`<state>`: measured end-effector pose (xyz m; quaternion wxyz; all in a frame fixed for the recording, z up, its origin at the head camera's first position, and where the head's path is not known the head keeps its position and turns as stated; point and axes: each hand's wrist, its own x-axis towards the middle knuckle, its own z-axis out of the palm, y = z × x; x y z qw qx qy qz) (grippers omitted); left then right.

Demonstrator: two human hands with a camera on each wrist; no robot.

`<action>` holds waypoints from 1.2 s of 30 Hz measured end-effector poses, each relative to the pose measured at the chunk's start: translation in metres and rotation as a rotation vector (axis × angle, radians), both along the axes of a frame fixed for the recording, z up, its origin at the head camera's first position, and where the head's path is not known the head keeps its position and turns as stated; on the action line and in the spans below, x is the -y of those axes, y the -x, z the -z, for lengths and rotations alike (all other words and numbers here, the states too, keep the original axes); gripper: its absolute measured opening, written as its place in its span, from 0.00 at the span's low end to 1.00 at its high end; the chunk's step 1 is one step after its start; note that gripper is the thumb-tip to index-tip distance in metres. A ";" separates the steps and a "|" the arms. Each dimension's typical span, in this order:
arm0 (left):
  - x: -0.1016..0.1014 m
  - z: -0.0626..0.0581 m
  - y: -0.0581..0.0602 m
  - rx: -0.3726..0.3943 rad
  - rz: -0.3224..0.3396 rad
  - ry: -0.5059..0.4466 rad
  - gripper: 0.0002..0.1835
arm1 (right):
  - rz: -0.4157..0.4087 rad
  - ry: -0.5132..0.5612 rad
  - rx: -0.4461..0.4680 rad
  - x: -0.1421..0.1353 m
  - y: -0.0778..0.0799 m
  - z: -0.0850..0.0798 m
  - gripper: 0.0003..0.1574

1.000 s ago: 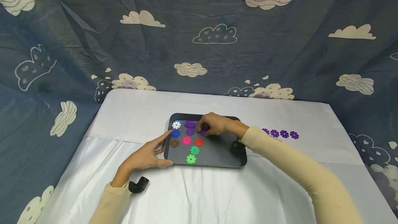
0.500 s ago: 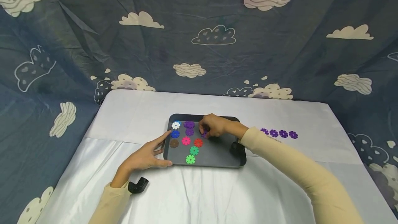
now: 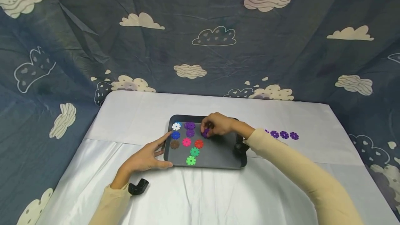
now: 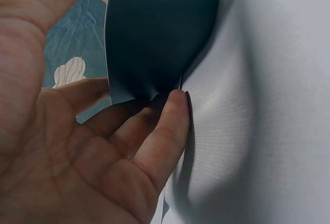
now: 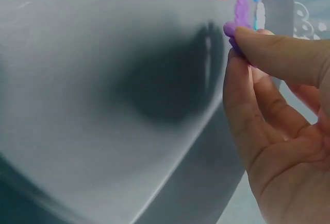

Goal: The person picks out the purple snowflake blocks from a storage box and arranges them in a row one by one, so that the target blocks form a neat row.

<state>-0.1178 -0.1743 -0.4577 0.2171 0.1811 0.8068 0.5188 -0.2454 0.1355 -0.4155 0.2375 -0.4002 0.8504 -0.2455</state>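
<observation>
Right hand (image 3: 220, 124) pinches purple notched plastic disc (image 3: 205, 133) over dark-grey rectangular tray (image 3: 222, 157); left hand (image 3: 147, 156), fingers extended, ungripped, touches tray's left edge

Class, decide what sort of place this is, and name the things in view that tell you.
Probably an indoor activity or filming corner, though the wider setting is out of view. A cloud-print curtain forms the backdrop, and a white cloth lies beneath a tray of colourful discs.
</observation>
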 end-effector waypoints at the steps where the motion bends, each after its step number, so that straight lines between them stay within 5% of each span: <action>1: 0.000 0.000 0.000 0.000 0.001 0.000 0.60 | 0.006 0.014 0.003 -0.001 0.000 -0.001 0.11; 11: 0.001 -0.001 -0.001 -0.012 0.005 0.003 0.60 | 0.038 0.120 0.044 -0.025 0.002 -0.013 0.08; 26: 0.001 -0.001 -0.002 0.001 -0.003 0.007 0.60 | 0.265 0.253 0.115 -0.072 -0.004 -0.026 0.11; 36: -0.001 -0.002 -0.003 0.017 -0.010 0.003 0.60 | 0.449 0.287 0.097 -0.113 -0.021 -0.025 0.10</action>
